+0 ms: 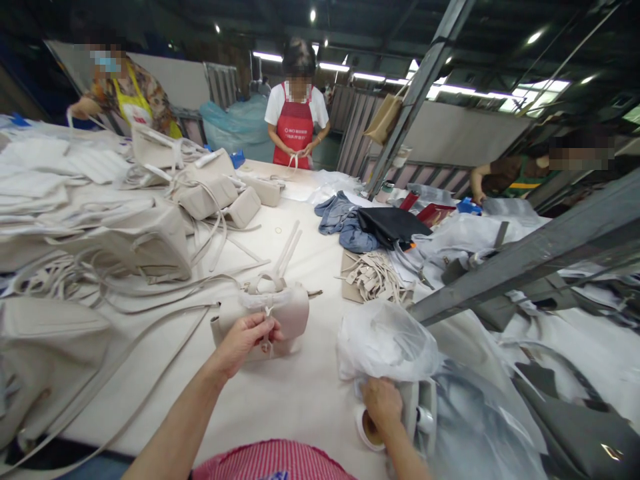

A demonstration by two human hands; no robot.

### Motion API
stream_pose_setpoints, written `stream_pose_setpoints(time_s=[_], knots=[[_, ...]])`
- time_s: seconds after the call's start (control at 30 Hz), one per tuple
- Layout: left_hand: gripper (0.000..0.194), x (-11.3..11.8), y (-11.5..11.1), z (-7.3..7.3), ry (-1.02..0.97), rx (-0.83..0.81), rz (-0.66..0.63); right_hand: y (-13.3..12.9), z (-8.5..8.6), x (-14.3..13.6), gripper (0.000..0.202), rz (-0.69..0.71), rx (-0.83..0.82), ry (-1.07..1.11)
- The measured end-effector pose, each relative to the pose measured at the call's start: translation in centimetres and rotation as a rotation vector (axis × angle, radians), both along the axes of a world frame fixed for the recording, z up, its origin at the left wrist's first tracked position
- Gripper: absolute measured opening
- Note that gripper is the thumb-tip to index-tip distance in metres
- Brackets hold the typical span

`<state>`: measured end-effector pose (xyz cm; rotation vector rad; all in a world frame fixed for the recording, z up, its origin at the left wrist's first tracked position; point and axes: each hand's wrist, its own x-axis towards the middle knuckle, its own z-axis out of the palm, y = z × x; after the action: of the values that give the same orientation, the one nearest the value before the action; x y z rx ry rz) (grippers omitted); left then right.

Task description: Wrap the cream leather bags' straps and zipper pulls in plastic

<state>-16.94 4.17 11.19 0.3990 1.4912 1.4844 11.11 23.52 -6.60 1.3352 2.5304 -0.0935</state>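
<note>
A small beige handbag (294,315) stands on the cloth-covered table in front of me, its handle upright and white wrapping over its top. My left hand (254,333) is at the bag's front, thumb and fingers pinched on a thin pale strap (269,312). Lower right, my right hand (383,403) reaches down beside a tape roll (369,429), under the edge of a clear plastic bag (387,340). The fingers of that hand are hidden, so whatever they touch does not show.
Beige handbags (150,240) with long straps (145,327) crowd the left. A bundle of short straps (375,277), blue cloth (345,220) and a black pouch (393,225) lie at right. A slanting metal post (530,250) crosses the right side. Several co-workers stand around the table.
</note>
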Motion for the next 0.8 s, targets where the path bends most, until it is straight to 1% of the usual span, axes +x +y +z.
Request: stream_pose_setpoints(time_s=[0.03, 0.1, 0.17, 0.37, 0.53, 0.7, 0.8], knots=[[0.039, 0.0, 0.0, -0.1, -0.001, 0.001, 0.000, -0.5, -0.2, -0.4, 0.031, -0.007, 0.006, 0.004], [0.038, -0.1, 0.0, -0.4, -0.002, 0.005, -0.001, -1.1, -0.6, -1.1, 0.034, -0.021, 0.012, 0.017], [0.038, -0.2, 0.1, -0.6, 0.002, 0.008, -0.003, -1.3, -0.8, -1.4, 0.037, -0.026, -0.003, 0.039], [0.038, -0.4, 0.2, -0.8, 0.007, 0.009, -0.019, -0.1, -0.3, -0.3, 0.027, -0.005, -0.101, 0.140], [0.037, -0.7, 0.0, -1.0, 0.010, 0.012, -0.032, 0.3, 0.2, 0.0, 0.022, -0.074, -0.158, 0.198], [0.038, -0.7, 0.0, -0.9, -0.010, 0.022, -0.029, 1.1, 1.4, -0.2, 0.023, -0.068, -0.269, 0.300], [0.039, -0.7, 0.0, -0.7, -0.017, 0.028, -0.030, 1.8, 3.0, 0.0, 0.024, -0.063, -0.360, 0.375]])
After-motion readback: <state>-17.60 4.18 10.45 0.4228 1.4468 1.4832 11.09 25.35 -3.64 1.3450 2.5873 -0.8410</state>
